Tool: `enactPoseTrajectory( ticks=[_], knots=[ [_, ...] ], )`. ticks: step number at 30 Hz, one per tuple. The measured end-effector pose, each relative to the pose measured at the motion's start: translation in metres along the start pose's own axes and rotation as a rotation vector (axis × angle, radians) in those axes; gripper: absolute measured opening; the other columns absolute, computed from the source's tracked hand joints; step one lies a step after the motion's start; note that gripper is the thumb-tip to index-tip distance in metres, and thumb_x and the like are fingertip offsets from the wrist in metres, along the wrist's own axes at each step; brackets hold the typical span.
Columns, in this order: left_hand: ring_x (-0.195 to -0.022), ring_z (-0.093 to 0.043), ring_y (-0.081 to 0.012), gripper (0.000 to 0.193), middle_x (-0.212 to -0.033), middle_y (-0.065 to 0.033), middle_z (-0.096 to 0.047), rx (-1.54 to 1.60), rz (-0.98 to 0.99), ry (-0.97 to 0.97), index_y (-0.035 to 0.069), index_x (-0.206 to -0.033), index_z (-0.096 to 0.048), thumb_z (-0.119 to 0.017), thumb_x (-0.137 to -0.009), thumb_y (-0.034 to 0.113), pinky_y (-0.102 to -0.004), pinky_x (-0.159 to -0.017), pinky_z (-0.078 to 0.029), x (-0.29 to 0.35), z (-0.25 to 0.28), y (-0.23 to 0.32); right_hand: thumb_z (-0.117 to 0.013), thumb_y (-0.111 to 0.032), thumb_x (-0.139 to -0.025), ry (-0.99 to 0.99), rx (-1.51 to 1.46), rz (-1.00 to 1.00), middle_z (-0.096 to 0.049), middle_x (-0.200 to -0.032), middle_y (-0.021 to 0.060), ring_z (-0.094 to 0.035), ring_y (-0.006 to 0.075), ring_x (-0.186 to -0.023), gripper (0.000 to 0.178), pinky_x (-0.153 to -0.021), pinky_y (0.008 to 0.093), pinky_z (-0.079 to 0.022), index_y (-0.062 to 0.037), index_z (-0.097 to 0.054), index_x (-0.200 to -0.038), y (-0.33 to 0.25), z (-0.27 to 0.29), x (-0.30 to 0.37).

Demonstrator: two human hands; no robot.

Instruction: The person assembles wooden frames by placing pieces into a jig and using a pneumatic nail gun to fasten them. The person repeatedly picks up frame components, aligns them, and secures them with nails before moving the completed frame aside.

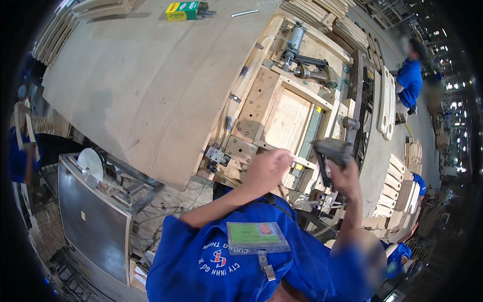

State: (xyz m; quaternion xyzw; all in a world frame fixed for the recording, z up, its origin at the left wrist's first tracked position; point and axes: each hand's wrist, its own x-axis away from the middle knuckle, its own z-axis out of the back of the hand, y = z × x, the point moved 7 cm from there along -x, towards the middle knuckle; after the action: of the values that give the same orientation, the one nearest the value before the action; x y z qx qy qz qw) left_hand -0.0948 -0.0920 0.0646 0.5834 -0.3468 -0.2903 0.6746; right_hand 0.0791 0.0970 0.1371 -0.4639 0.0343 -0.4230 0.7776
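My right hand (pixel 345 182) is wrapped round the handle of a dark air nail gun (pixel 334 149), held over the right side of a wooden jig. My left hand (pixel 269 171) is closed at the jig's near edge; what its fingers hold, if anything, is hidden. Between and beyond my hands lies a pale wooden panel (pixel 288 117) inside a frame of light wood strips. Brown drilled boards (pixel 257 103) flank it on the left. A second air gun (pixel 318 75) lies at the jig's far part, beside a silver air cylinder (pixel 297 38).
A wide plywood tabletop (pixel 151 90) spreads to the left, with a green and yellow box (pixel 182 11) at its far edge. Metal valves with hoses (pixel 217 155) sit at the jig's near left corner. Stacked wood parts (pixel 392 186) and a person in blue (pixel 410 78) are at the right.
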Motion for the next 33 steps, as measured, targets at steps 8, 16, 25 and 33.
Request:
enactPoseTrajectory(
  ticks=[8,16,25,33],
  knots=[
    [-0.087,-0.077,-0.0284,0.017,-0.095,-0.0149,-0.078,-0.226,-0.056,0.131,0.0,-0.106,-0.073,-0.066,-0.1,0.013,-0.0361,-0.079,-0.058,0.02,0.08,-0.035,-0.071,-0.015,-0.097,0.738,0.714,0.163,-0.069,-0.109,0.0196,-0.07,0.0352,-0.095,0.041,-0.081,0.044,-0.055,0.0005,-0.058,-0.133,0.133,0.18,0.066],
    [-0.088,-0.069,-0.0319,0.02,-0.094,-0.0104,-0.073,-0.809,-0.552,0.039,0.007,-0.105,-0.075,-0.073,-0.095,0.024,-0.044,-0.08,-0.054,0.009,0.001,0.036,-0.069,-0.009,-0.094,0.826,0.79,-0.089,-0.053,-0.141,0.0226,-0.058,0.0453,-0.125,0.054,-0.1,0.0509,-0.051,-0.0045,-0.051,-0.144,0.23,0.216,0.058],
    [-0.11,-0.064,-0.0334,0.042,-0.112,-0.0142,-0.067,-1.106,-0.423,-0.476,0.005,-0.124,-0.067,-0.075,-0.093,0.032,-0.0482,-0.098,-0.05,-0.043,-0.107,-0.052,-0.07,-0.018,-0.101,0.1,-0.787,0.009,-0.072,-0.097,0.0052,-0.069,0.0149,-0.09,0.025,-0.08,0.0306,-0.054,0.0004,-0.07,-0.118,0.201,0.015,0.135],
    [-0.111,-0.066,-0.0344,0.034,-0.111,-0.0151,-0.067,-1.233,-0.29,-0.63,0.007,-0.113,-0.067,-0.073,-0.094,0.035,-0.0491,-0.095,-0.052,-0.065,-0.123,-0.065,-0.072,-0.018,-0.102,0.341,-0.67,0.014,-0.069,-0.084,0.0005,-0.059,0.0051,-0.072,0.025,-0.064,0.022,-0.048,-0.0005,-0.072,-0.12,0.189,0.005,0.177]
  ],
)
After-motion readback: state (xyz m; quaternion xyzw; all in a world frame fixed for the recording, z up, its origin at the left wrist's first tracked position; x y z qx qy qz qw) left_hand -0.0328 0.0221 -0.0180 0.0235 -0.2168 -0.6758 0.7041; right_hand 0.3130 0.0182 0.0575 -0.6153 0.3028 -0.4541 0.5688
